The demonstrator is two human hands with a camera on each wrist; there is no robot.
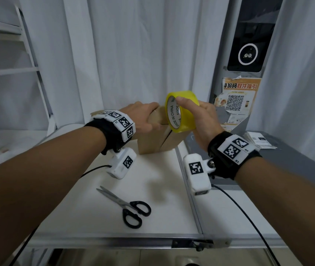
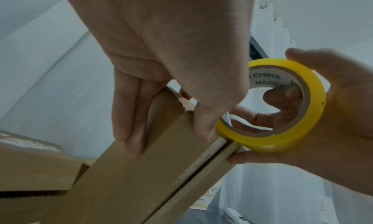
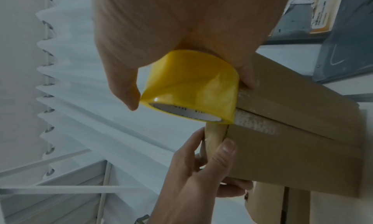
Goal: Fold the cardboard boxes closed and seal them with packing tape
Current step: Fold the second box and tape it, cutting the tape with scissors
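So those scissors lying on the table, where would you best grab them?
By the black handle loops, coming straight down from above. The scissors lie flat and shut on the white table, loops toward the person, blades pointing away to the left. Both hands are busy now: the left hand grips the box, the right hand holds the tape.

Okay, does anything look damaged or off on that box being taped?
Yes: the cardboard box has a rough, whitish strip along its centre seam, like paper torn away by old tape, and the flaps don't meet flush there. The scissors look fine.
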